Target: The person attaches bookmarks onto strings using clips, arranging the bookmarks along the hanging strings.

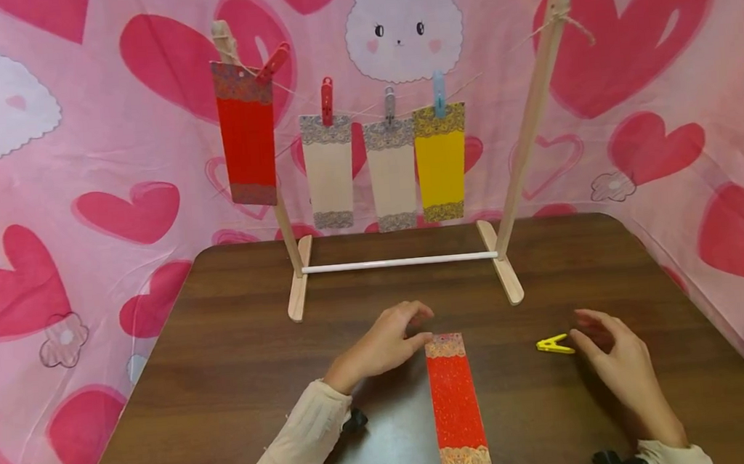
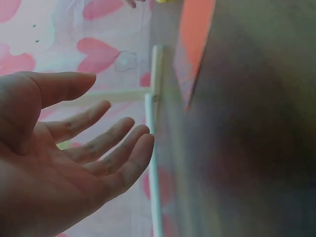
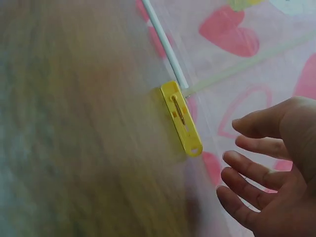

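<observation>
A red card [image 1: 456,404] with patterned gold bands at both ends lies flat on the table. Beside its far end is my left hand [image 1: 383,340], fingers relaxed and bent a little, holding nothing; in the left wrist view its palm and spread fingers show apart from the card [image 2: 195,44]. Toward the right lies a yellow clothespin [image 1: 554,344] on its side. My right hand [image 1: 621,365] is close by it, thumb and fingers parted and loosely curved. The right wrist view shows a gap between the fingertips and the clothespin [image 3: 181,118].
A wooden stand with a right post [image 1: 533,117], a white crossbar [image 1: 401,262] and a string stands at the back. Clothespins hold a red card [image 1: 248,143], two cream cards [image 1: 330,177] and a yellow card [image 1: 442,172] on the string. Behind hangs a pink heart-print cloth [image 1: 128,215].
</observation>
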{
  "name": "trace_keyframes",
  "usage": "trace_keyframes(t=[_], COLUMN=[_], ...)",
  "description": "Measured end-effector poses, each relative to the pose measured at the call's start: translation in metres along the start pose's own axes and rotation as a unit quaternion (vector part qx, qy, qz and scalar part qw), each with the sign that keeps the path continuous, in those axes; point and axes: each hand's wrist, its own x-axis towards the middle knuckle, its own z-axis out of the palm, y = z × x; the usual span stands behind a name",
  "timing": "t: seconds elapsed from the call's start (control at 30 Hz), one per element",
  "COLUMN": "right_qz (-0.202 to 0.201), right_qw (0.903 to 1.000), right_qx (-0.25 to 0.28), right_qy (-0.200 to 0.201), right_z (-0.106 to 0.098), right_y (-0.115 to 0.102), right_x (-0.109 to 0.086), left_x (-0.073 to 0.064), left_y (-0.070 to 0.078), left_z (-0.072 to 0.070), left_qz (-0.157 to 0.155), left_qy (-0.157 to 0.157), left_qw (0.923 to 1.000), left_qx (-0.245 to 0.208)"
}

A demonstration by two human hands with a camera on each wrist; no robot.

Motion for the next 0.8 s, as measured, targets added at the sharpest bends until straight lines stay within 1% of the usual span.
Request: trace_keyframes(t=[0.1, 0.23, 0.3, 0.33, 0.4, 0.53, 0.63, 0.8], right_qz=[-0.003, -0.002, 0.003, 0.006, 0.014, 0.023, 0.02, 0.002], right_qw=[0.9999, 0.9991, 0.9982, 0.9978, 0.9967, 0.9954, 0.995, 0.9943], right_qx=[0.01, 0.027, 0.035, 0.035, 0.038, 0.038, 0.043, 0.039], right_qy=[-0.01, -0.032, -0.048, -0.056, -0.07, -0.084, -0.088, -0.099], right_z=[0.001, 0.003, 0.004, 0.005, 0.006, 0.007, 0.006, 0.004], right_y=[0.005, 0.01, 0.013, 0.014, 0.016, 0.02, 0.021, 0.022], right_x=[-0.001, -0.001, -0.001, -0.002, -0.002, -0.004, -0.004, -0.004], left_x=[-0.002, -0.004, -0.005, -0.005, -0.006, -0.006, -0.005, -0.001], left_y=[-0.002, -0.003, -0.004, -0.005, -0.006, -0.008, -0.01, -0.014], left_z=[0.007, 0.016, 0.02, 0.022, 0.025, 0.03, 0.034, 0.036], left_qz=[-0.022, -0.07, -0.088, -0.092, -0.097, -0.099, -0.101, -0.11], left_qy=[-0.033, -0.081, -0.095, -0.098, -0.101, -0.088, -0.076, -0.056], left_qw=[0.9992, 0.9941, 0.9912, 0.9903, 0.9889, 0.9891, 0.9904, 0.9921], left_qx=[0.007, 0.015, 0.027, 0.036, 0.05, 0.065, 0.055, 0.026])
